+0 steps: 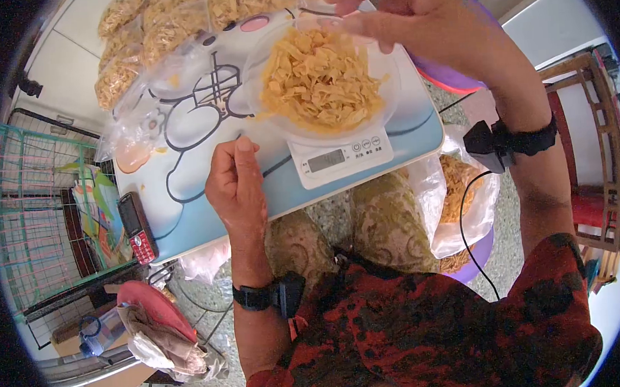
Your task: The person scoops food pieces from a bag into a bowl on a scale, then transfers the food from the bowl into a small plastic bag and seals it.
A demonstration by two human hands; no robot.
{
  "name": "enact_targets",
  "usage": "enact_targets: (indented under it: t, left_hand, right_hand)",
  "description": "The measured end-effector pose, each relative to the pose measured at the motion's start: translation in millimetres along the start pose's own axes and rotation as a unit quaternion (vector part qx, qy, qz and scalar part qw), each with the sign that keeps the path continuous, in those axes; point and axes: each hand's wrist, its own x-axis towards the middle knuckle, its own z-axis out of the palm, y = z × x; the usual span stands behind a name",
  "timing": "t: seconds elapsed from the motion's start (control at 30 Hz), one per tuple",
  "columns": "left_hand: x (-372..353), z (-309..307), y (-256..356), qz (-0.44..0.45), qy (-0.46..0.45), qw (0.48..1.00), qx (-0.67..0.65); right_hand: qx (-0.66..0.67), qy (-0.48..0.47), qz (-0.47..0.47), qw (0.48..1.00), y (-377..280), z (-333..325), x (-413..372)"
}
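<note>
Left hand (236,180) is over the table's (185,228) near edge, curled in a loose fist, nothing visible in it. The bowl (387,95) of yellow flakes (321,81) sits right and farther out, on the scale (343,162), round so no long axis; right hand (383,16) is nearer, fingers loosely spread over its far-right rim, can't tell if touching.

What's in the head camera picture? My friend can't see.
A bowl of yellowish flakes sits on a scale on a cartoon-printed table. The person's right hand is by the bowl's far rim, the left hand curled nearby; filled bags sit behind.
</note>
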Motion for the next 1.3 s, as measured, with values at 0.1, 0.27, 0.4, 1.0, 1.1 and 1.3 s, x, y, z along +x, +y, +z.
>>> enact_targets:
  t: [0.1, 0.27, 0.4, 1.0, 1.1, 1.3]
  left_hand:
    - [0, 0, 1, 0.001, -0.001, 1.000, 0.015]
    - [1, 0, -2, 0.004, 0.000, 1.000, 0.007]
    - [-1, 3, 3, -0.013, 0.011, 1.000, 0.004]
    - [0, 3, -2, 0.008, 0.010, 1.000, 0.016]
    - [0, 2, -4, 0.012, 0.008, 1.000, 0.020]
    - [0, 4, -3, 0.000, 0.014, 0.999, 0.031]
  right_hand:
    - [-0.053, 0.030, 0.051, 0.997, -25, -6, -11]
    - [0.120, 0.043, 0.127, 0.984, 14, -17, -21]
    - [0.147, 0.069, 0.171, 0.972, 11, -27, -44]
    - [0.097, -0.102, 0.538, 0.831, 168, 89, -323]
    - [0.036, -0.097, 0.517, 0.850, 210, 132, -372]
    - [-0.041, -0.032, 0.374, 0.926, 266, 202, -410]
